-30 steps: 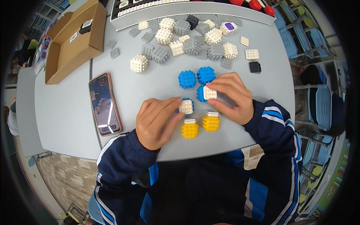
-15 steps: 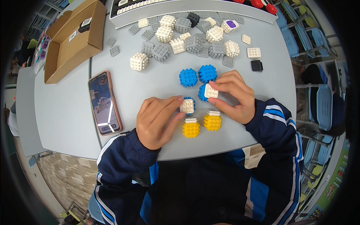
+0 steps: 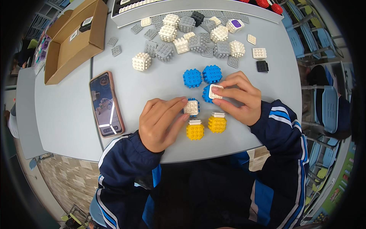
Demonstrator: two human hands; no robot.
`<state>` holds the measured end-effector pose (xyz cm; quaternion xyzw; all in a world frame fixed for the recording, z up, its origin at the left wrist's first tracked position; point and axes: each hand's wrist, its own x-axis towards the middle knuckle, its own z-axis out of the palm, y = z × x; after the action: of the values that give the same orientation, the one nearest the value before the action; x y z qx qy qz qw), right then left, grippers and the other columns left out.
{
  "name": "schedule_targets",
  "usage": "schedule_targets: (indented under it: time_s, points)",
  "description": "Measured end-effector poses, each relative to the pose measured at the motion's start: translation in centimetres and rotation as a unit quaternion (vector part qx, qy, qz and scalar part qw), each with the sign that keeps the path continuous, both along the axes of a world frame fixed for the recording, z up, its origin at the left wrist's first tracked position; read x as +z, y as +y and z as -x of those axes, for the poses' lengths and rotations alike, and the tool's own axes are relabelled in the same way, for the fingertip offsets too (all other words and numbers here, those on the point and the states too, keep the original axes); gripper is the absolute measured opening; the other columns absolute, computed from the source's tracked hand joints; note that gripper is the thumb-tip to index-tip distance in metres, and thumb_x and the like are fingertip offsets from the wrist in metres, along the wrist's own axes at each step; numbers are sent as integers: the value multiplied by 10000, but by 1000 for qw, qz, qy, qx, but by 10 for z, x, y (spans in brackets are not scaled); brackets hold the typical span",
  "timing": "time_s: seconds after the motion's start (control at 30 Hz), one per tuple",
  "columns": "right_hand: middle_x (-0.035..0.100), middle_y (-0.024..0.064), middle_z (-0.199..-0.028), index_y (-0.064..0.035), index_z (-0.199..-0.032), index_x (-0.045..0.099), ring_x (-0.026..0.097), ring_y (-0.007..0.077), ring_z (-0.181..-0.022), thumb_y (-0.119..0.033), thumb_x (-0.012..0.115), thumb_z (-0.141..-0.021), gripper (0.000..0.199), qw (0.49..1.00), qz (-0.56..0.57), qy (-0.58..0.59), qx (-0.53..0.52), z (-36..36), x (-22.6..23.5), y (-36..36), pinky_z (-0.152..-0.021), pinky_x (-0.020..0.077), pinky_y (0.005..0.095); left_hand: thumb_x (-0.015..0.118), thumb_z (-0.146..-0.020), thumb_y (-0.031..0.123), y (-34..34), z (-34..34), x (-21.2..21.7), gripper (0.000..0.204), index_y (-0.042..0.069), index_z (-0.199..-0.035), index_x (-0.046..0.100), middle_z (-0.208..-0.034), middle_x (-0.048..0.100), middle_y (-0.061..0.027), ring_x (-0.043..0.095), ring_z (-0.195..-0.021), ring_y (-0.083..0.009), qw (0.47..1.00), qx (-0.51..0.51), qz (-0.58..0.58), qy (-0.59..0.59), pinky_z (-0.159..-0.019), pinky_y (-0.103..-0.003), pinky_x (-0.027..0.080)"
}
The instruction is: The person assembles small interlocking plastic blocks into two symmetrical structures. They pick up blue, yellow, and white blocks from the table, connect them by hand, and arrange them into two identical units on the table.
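— What are the hands on?
— The left hand [image 3: 162, 124] pinches a blue cube with a white plate [image 3: 191, 107]; the right hand [image 3: 240, 97] grips another blue cube capped in white [image 3: 212, 92].
— And around them?
— Two yellow cubes [image 3: 206, 128] lie just below the fingers, two blue cubes [image 3: 202, 75] above, a phone [image 3: 106, 103] left of the left hand on the bench [image 3: 68, 114].

The right hand [image 3: 238, 97] hides most of one blue studded cube [image 3: 207, 93]. Beyond it, red bricks [image 3: 267, 4] are cut off by the picture's top edge.
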<state>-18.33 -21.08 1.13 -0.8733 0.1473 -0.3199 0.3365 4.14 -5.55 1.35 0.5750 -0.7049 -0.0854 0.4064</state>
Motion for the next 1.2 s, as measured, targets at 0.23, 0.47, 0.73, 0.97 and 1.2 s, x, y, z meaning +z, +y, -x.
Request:
schedule_targets:
  time_s: [0.23,0.47,0.73,0.97,1.2]
  points:
    - [684,69,-1097,-66,-1153,775,611,227,-1007,-20,856,-773,391,998,-53,6,15,-1,0,-2,-825,521,325,784,-788,-13,1,-1,0,400,-28,-1179,702,-1121,742,-171,657,-821,-281,1000,-1,-8,-3,-821,-363,498]
    - [674,73,-1136,-74,-1177,771,605,236,-1015,-10,856,-759,431,999,-36,17,17,1,-1,-2,-818,524,342,803,-781,15,0,-1,0,396,-16,-1164,706,-1113,742,-142,654,-801,-255,1000,6,0,-4,-804,-355,491]
    - [686,84,-1135,-80,-1133,784,614,261,-997,-21,872,-740,407,999,23,-14,40,-1,-4,-5,-811,529,348,778,-800,-23,2,0,0,378,-27,-1170,700,-1119,746,-178,665,-853,-281,1000,17,-19,11,-822,-364,497]
    - [706,85,-1100,-69,-1123,787,622,254,-987,-1,847,-770,364,998,-21,-25,46,0,-5,-5,-820,535,350,775,-805,-27,2,0,0,365,-27,-1162,698,-1126,745,-181,664,-863,-293,1000,17,-20,13,-822,-364,495]
    - [687,79,-1124,-78,-1119,793,620,240,-972,4,837,-779,352,998,-36,-11,44,1,-4,-5,-812,532,331,774,-815,-22,1,0,1,359,-27,-1165,697,-1129,743,-182,661,-869,-297,999,16,-26,14,-831,-367,496]
